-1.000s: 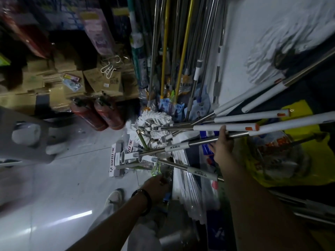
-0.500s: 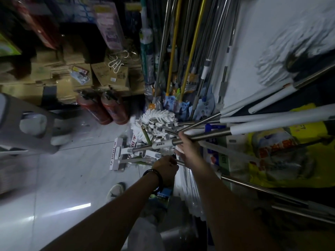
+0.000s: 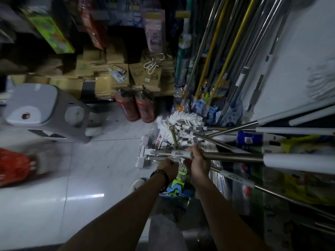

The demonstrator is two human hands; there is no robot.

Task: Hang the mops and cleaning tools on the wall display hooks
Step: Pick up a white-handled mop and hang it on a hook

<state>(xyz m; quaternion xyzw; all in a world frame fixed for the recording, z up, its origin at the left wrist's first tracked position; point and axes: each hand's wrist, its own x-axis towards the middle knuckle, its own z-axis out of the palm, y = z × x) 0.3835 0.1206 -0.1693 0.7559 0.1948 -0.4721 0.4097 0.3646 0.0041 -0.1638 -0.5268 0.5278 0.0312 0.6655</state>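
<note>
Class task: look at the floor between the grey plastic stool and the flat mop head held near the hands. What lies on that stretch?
In the head view, nothing: only bare pale floor tiles separate the grey stool from the flat mop head.

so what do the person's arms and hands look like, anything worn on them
Both forearms are bare, with no sleeves in view. The left hand has a dark beaded bracelet around its wrist. The right hand and its wrist carry nothing; no gloves or rings can be made out.

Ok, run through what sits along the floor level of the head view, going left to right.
Red mesh bag → grey plastic stool → two red fire extinguishers → white string mop head → flat mop handle gripped by the right hand → yellow bag.
</note>
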